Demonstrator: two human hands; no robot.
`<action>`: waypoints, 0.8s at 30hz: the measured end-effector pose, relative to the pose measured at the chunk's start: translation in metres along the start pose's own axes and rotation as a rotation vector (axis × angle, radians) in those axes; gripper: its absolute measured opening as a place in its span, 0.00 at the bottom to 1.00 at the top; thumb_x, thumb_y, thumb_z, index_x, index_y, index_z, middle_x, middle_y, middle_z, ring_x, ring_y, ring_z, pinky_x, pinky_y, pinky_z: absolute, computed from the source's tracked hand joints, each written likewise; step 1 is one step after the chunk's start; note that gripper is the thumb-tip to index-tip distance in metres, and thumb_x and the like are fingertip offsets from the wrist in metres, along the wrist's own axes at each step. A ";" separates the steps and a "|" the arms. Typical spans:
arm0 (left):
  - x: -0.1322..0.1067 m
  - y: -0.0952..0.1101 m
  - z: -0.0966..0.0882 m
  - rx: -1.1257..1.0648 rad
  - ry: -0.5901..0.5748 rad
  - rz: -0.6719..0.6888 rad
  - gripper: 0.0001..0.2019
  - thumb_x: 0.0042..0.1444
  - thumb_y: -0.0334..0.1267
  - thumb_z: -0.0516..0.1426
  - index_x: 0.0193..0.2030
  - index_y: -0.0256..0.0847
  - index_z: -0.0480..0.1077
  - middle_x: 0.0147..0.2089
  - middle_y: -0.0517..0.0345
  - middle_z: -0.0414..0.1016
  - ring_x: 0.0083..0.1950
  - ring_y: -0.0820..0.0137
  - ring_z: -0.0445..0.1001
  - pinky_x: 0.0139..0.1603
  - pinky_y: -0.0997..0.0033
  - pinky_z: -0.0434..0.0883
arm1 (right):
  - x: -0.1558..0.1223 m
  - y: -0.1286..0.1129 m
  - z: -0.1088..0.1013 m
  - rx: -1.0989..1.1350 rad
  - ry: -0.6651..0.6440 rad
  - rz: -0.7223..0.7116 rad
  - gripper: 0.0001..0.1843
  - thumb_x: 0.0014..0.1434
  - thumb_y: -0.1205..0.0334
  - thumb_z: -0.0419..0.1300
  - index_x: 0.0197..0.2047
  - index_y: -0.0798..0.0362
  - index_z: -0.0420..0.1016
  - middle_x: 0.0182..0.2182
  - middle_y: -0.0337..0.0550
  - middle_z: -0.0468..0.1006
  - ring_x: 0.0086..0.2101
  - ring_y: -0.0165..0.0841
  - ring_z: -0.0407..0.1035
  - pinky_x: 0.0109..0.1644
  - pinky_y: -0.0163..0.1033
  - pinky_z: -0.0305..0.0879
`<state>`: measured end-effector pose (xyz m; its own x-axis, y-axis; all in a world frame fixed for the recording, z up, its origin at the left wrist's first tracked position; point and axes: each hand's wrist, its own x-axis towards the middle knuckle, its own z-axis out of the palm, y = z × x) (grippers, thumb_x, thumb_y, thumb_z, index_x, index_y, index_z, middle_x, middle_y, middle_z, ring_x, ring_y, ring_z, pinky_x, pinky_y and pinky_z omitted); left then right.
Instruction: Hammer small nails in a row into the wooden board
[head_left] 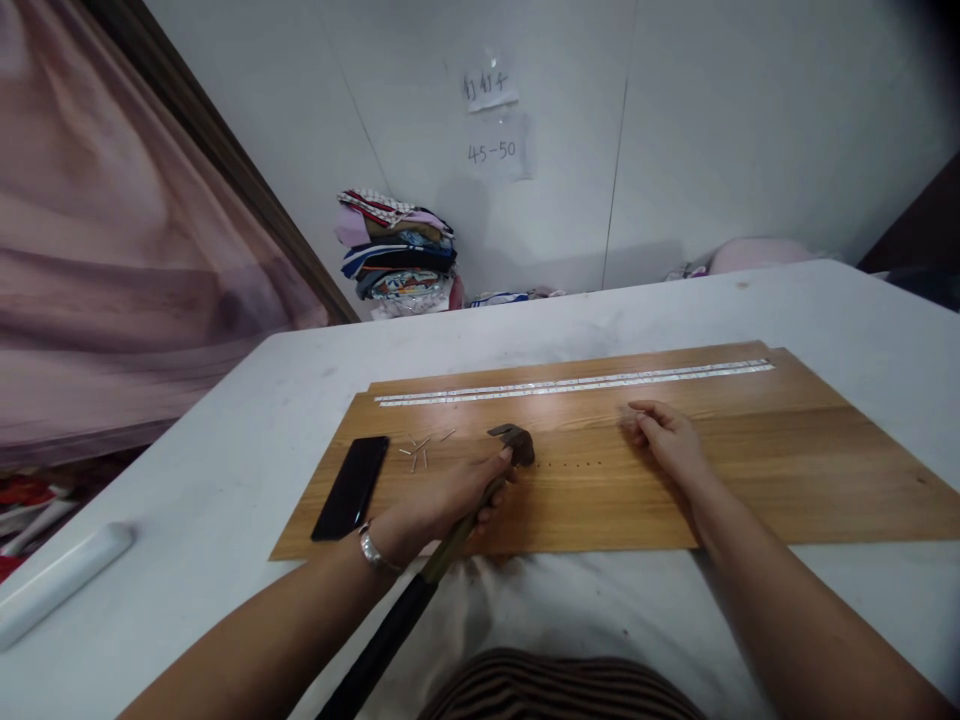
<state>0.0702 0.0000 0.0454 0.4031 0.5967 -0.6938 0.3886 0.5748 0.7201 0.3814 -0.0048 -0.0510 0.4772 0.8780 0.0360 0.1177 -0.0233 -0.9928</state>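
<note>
My left hand [480,487] is wrapped round a claw hammer [517,443] just below its metal head. The hammer's long handle with a black grip slants down toward me, and its head is just above the wooden board [750,480]. A short row of small dark nail heads or holes [576,464] runs across the board, right of the hammer head. Over the board further right is my right hand [667,440], its fingers curled and thumb close to the index finger. Whatever they may pinch is blurred. Several loose nails [418,455] lie on the board to the left.
A black phone [351,488] lies at the board's left end. Two silvery measuring strips [570,386] run along its far side. The board rests on a white-covered table [247,420]. Folded clothes [405,250] are stacked by the wall; a white roll [64,580] is at left.
</note>
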 end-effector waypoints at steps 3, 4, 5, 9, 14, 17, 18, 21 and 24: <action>-0.003 0.004 -0.001 0.005 -0.009 0.024 0.28 0.56 0.65 0.50 0.44 0.40 0.66 0.25 0.68 0.59 0.19 0.81 0.55 0.17 0.78 0.55 | 0.000 0.001 0.000 -0.003 0.000 0.004 0.17 0.46 0.55 0.57 0.37 0.56 0.75 0.18 0.35 0.70 0.19 0.28 0.63 0.24 0.34 0.61; -0.004 0.005 -0.001 0.005 -0.014 0.035 0.27 0.56 0.65 0.50 0.43 0.40 0.66 0.25 0.68 0.59 0.19 0.81 0.55 0.17 0.78 0.55 | 0.000 0.002 -0.001 -0.004 0.000 0.004 0.17 0.46 0.56 0.57 0.37 0.55 0.75 0.18 0.35 0.70 0.19 0.28 0.63 0.24 0.34 0.61; -0.004 0.006 -0.002 0.006 -0.017 0.044 0.27 0.56 0.65 0.50 0.43 0.40 0.66 0.26 0.68 0.59 0.18 0.82 0.55 0.17 0.78 0.55 | 0.000 0.002 -0.001 -0.007 0.000 0.003 0.17 0.46 0.56 0.57 0.38 0.55 0.75 0.18 0.35 0.70 0.19 0.28 0.63 0.24 0.34 0.61; -0.003 0.006 -0.003 0.009 -0.015 0.046 0.27 0.57 0.65 0.49 0.43 0.40 0.66 0.26 0.67 0.59 0.18 0.82 0.55 0.17 0.78 0.55 | 0.002 0.005 -0.002 -0.016 -0.002 -0.012 0.18 0.46 0.55 0.57 0.38 0.56 0.76 0.19 0.35 0.71 0.19 0.28 0.64 0.24 0.34 0.62; 0.001 0.000 -0.001 0.014 -0.013 0.020 0.28 0.56 0.65 0.49 0.44 0.40 0.66 0.25 0.67 0.60 0.19 0.81 0.56 0.17 0.78 0.56 | 0.002 0.004 -0.001 -0.018 -0.001 -0.026 0.18 0.46 0.55 0.57 0.38 0.56 0.77 0.18 0.35 0.71 0.19 0.28 0.64 0.24 0.34 0.62; 0.001 0.001 0.000 0.017 -0.008 0.022 0.28 0.56 0.65 0.48 0.44 0.41 0.66 0.25 0.68 0.59 0.18 0.81 0.55 0.17 0.78 0.56 | 0.002 0.004 -0.002 -0.023 0.000 -0.023 0.17 0.46 0.55 0.58 0.37 0.55 0.77 0.17 0.35 0.71 0.18 0.28 0.64 0.23 0.34 0.62; 0.000 0.003 0.000 0.022 -0.006 0.023 0.28 0.56 0.65 0.48 0.44 0.40 0.66 0.25 0.68 0.59 0.18 0.81 0.55 0.17 0.78 0.55 | 0.002 0.004 -0.002 -0.025 -0.001 -0.020 0.17 0.46 0.55 0.58 0.37 0.55 0.77 0.17 0.35 0.71 0.18 0.28 0.64 0.23 0.34 0.62; -0.002 0.007 -0.001 0.022 -0.008 0.032 0.28 0.57 0.65 0.48 0.43 0.39 0.67 0.25 0.67 0.58 0.18 0.82 0.54 0.17 0.78 0.53 | 0.002 0.003 -0.003 -0.030 -0.010 -0.003 0.18 0.47 0.55 0.58 0.39 0.56 0.77 0.18 0.36 0.71 0.19 0.28 0.64 0.24 0.34 0.63; -0.003 0.010 -0.001 0.007 -0.007 0.048 0.27 0.58 0.63 0.48 0.43 0.39 0.67 0.25 0.67 0.58 0.19 0.82 0.54 0.18 0.77 0.52 | 0.002 0.003 -0.004 -0.034 -0.015 0.016 0.17 0.47 0.56 0.58 0.39 0.56 0.77 0.18 0.35 0.71 0.19 0.28 0.64 0.25 0.34 0.63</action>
<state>0.0714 0.0044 0.0548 0.4275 0.6193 -0.6586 0.3743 0.5419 0.7525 0.3862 -0.0049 -0.0537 0.4664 0.8844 0.0184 0.1398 -0.0531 -0.9888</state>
